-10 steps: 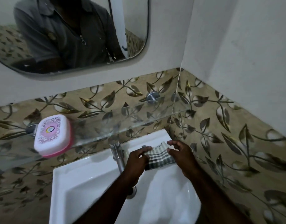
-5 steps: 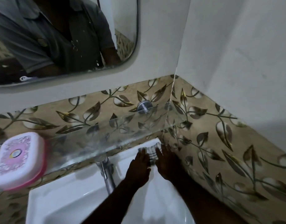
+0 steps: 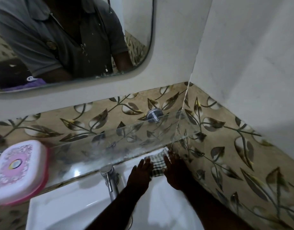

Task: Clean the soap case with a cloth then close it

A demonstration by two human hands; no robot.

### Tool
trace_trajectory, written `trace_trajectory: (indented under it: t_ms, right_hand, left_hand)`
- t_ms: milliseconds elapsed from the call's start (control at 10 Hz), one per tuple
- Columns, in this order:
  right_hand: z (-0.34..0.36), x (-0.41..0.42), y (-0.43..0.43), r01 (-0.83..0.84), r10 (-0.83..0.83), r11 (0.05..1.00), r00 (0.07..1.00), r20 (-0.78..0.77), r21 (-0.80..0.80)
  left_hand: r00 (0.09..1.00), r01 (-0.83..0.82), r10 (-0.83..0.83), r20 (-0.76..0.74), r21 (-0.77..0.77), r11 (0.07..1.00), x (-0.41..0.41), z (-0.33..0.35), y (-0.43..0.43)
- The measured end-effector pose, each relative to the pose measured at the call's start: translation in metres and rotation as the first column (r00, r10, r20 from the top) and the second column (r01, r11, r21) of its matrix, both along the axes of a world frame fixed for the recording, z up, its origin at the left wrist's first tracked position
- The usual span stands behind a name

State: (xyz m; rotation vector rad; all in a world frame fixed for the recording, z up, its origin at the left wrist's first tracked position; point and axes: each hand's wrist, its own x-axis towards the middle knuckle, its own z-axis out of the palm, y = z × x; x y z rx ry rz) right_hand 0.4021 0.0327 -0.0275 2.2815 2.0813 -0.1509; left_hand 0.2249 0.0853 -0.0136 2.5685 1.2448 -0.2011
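Hands are both at the sink's [image 3: 68, 211] back right corner, one on each side of the checked cloth [image 3: 157, 165]. The right hand [image 3: 175, 171] has its fingers straight along the cloth's right edge and touching it. The left hand [image 3: 139, 173] is against the left edge, but from where I stand I cannot tell whether it pinches the fabric or only rests there.

A second ago the cloth was held up between the two hands over the basin. Now it is pushed back and low, tucked under the front edge of the glass shelf [image 3: 126, 143] and bunched narrower. The tap [image 3: 109, 178] stands just left of the left hand.

The case [image 3: 18, 170] sits far off to the left on the shelf, lid down, well apart from both hands. Above it all, the mirror [image 3: 76, 39] shows a grey shirt.

To my eye the cloth is being folded or readied, so no wiping has begun. The case would have to be reached and opened first.
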Motion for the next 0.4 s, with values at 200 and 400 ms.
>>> trace_trajectory:
  t_ms: [200, 400]
  right_hand:
    - [-0.003, 0.001, -0.001, 0.058, -0.055, 0.997, 0.995, -0.081, 0.043]
    - [0.011, -0.014, -0.018, 0.134, -0.075, 0.892, 0.986, -0.151, 0.433]
  left_hand:
    - [0.988, -0.013, 0.008, 0.157, 0.029, 0.999, 0.003, 0.021, -0.017]
    - [0.995, -0.019, 0.021, 0.094, -0.016, 1.000, -0.004, 0.051, -0.037]
